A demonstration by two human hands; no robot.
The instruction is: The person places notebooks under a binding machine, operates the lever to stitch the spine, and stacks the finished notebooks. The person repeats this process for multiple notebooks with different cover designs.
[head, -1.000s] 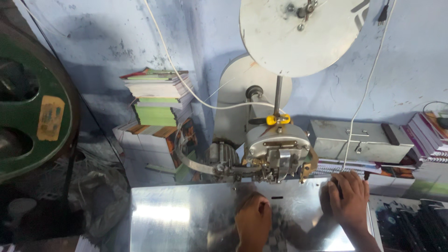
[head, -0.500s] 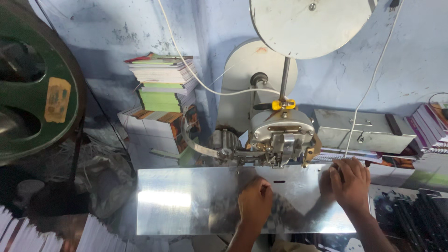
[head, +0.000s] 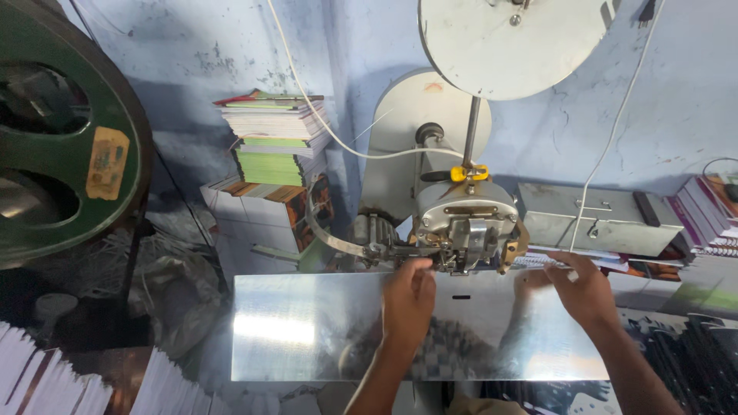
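My left hand [head: 409,298] reaches over the shiny steel plate [head: 307,330] to the underside of the grey stitching machine head [head: 465,223]. Its fingers are bunched at the mechanism there, and what they pinch is hidden. My right hand [head: 586,290] rests at the plate's far right edge, just right of the machine head, fingers stretched out and nothing clearly in them. A small dark slot [head: 461,297] in the plate lies between the two hands.
A big pale disc [head: 511,42] hangs above the machine, with a white cable [head: 323,123] running to it. Stacked booklets [head: 273,138] stand at the back left and a grey metal box [head: 596,219] at the right. A green flywheel [head: 61,131] fills the left, with white paper stacks [head: 46,380] below.
Both hands have lifted off the middle of the plate and moved up to the machine head. The left hand's fingers now reach the mechanism. The view has pulled back and shifted.
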